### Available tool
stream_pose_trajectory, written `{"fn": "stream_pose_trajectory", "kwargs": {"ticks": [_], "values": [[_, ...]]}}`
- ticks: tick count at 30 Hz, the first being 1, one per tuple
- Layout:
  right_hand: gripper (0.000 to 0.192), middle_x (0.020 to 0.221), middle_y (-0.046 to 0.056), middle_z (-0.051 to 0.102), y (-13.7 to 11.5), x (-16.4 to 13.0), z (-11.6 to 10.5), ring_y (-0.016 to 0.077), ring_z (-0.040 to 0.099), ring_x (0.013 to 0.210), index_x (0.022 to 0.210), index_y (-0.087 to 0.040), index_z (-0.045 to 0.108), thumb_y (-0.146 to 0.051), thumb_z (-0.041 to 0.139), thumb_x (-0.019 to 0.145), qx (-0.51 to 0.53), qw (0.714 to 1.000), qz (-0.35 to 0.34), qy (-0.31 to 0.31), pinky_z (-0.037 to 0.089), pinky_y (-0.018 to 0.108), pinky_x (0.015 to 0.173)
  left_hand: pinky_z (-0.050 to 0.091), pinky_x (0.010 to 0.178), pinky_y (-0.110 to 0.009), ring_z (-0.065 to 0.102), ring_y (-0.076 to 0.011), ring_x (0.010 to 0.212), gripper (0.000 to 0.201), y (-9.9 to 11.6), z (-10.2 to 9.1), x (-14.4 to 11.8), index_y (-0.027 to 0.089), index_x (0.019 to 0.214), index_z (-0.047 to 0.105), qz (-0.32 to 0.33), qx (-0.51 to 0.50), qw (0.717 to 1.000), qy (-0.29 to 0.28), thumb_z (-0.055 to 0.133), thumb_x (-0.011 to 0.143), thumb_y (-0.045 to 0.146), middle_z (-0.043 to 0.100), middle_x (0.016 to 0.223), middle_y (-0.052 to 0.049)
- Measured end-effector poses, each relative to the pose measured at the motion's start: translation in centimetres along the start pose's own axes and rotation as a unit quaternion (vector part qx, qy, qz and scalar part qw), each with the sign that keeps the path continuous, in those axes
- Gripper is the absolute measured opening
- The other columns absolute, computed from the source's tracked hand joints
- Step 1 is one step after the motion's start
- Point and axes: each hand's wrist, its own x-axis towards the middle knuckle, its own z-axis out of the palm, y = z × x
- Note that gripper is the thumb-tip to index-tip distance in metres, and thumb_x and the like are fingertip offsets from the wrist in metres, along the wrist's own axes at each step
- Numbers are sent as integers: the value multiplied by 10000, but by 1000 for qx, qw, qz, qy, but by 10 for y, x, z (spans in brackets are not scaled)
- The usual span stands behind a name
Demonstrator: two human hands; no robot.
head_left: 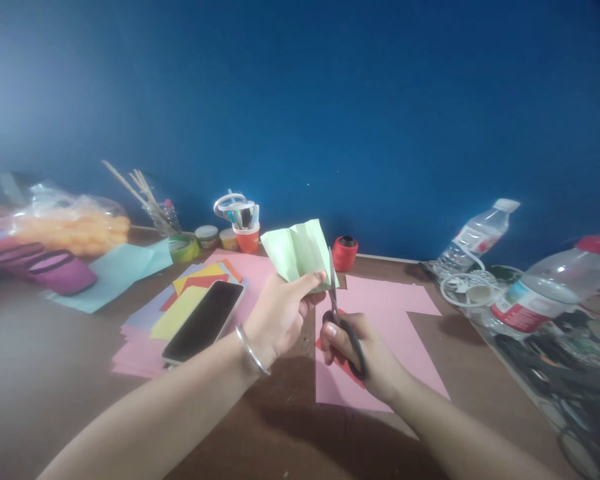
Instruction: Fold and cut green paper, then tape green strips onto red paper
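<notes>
Two bare forearms come in from the bottom edge, both angled inward over the brown tabletop (55,373). Left hand (277,317) raised, wrist bent, one metal bangle (251,351) on it; thumb and fingers pinched on the lower edge of a folded light-green paper (297,252), held up off the tabletop at centre. Right hand (363,353) just beside and lower, fingers curled through the black handles of one pair of scissors (341,313), blades pointing up and touching the paper's right edge; blade gap too small to tell. Under the hands: one large pink sheet (400,333). Left of it, one phone (203,321) lying face up on a stack of coloured sheets (145,333), count unclear. Farther back: one red thread spool (345,253), one orange cup (248,237) with pens, two small jars (207,235), one tape roll (184,248). Right side: two plastic bottles (475,237). Behind, blue wall (330,100).
</notes>
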Motion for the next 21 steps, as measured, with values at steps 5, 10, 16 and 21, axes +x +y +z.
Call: {"fn": "stream_pose_trajectory", "kwargs": {"ticks": [5, 10, 16, 21], "values": [[410, 534, 2, 523, -3, 0, 0, 92, 455, 490, 577, -146, 492, -473, 472, 824, -8, 1000, 0, 3, 334, 220, 504, 492, 654, -237, 588, -118, 699, 137, 0, 1, 1, 106, 819, 642, 1, -6, 1000, 3, 658, 690, 151, 634, 769, -47], [406, 520, -2, 521, -3, -1, 1, 94, 453, 475, 578, -152, 493, -484, 485, 812, -5, 1000, 9, 7, 332, 220, 490, 479, 645, -237, 588, -117, 689, 134, 1, 2, 1, 113, 812, 643, 5, -13, 1000, 5, 659, 684, 147, 640, 760, -44], [417, 507, -2, 519, 0, 0, 1, 91, 452, 463, 568, -150, 492, -494, 491, 805, 9, 1000, 23, 12, 326, 216, 472, 466, 664, -244, 586, -120, 709, 176, 2, 2, 0, 122, 869, 642, 5, -1, 1000, 12, 652, 694, 143, 637, 786, -43], [418, 509, 1, 526, 0, 1, 2, 95, 458, 462, 576, -149, 501, -504, 494, 798, 10, 999, 27, 13, 333, 220, 474, 465, 664, -239, 582, -118, 719, 174, 1, 2, -1, 124, 872, 636, 7, 0, 1000, 11, 649, 699, 144, 634, 801, -44]]}}
